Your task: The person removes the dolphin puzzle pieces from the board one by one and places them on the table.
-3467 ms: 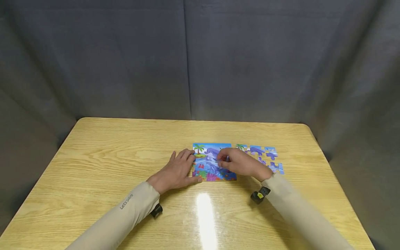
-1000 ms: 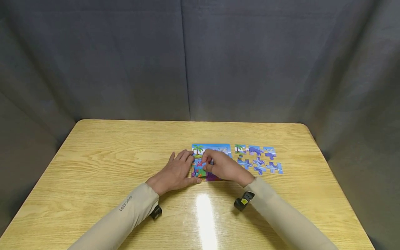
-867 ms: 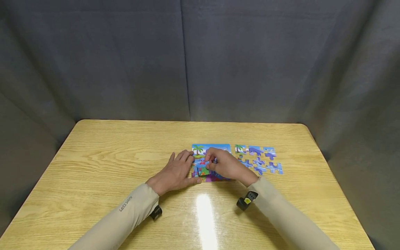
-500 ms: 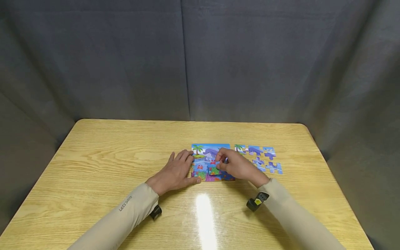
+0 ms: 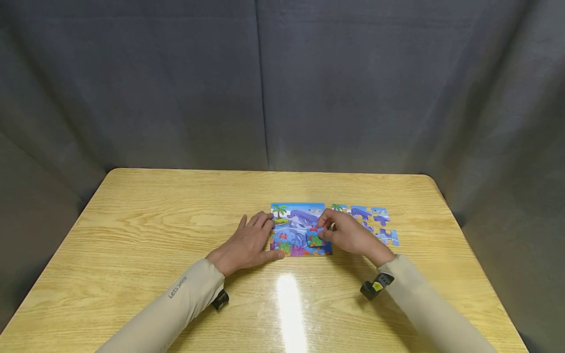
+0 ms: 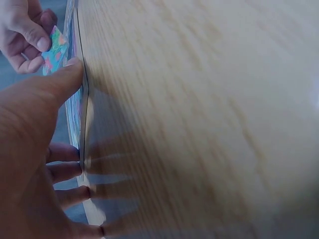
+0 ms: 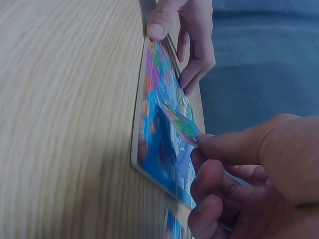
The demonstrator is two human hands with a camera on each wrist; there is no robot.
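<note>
A dolphin puzzle board [image 5: 296, 208] with a palm tree and coral lies flat on the table. My left hand [image 5: 249, 243] rests at the board's left side, fingers spread, its thumb at the near left corner in the right wrist view. My right hand [image 5: 346, 233] pinches a puzzle piece [image 5: 315, 239] between thumb and fingers. That piece shows green coral and a bit of red, and it is tilted just over the right part of the board. In the left wrist view the pinched piece [image 6: 56, 50] appears beyond my left thumb.
Several loose puzzle pieces lie right of the board, among them a palm tree piece [image 5: 338, 208], a dolphin piece [image 5: 360, 212] and a blue piece [image 5: 389, 237]. Some are partly hidden by my right hand. A dark curtain [image 5: 265, 88] hangs behind the wooden table [image 5: 176, 206].
My right hand first moved left over the board, where the coral piece came into view in its fingers, then went back right with it. My left hand has stayed in place.
</note>
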